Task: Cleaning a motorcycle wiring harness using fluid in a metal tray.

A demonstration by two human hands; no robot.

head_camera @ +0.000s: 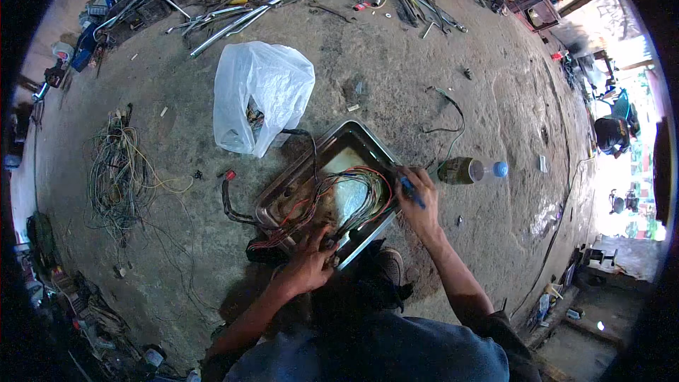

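A metal tray (pixel 378 141) with some liquid in it sits on the floor before me. A wiring harness with red, black and green wires (pixel 366 172) lies looped across it. My right hand (pixel 418 196) is at the tray's right corner, closed around a small blue object (pixel 411 191), perhaps a tool's handle, close to the wire loop. My left hand (pixel 310 262) rests at the tray's near edge by the harness; what lies under its fingers is partly hidden. A dark cable end with a red connector (pixel 229 175) sticks out to the left.
A white plastic bag (pixel 265 90) stands beyond the tray. A bottle with a blue cap (pixel 467 170) lies on the right. At left is a tangled wire bundle (pixel 119 175). Wrenches (pixel 238 24) and other tools line the far side. A loose wire (pixel 460 111) lies near the bottle.
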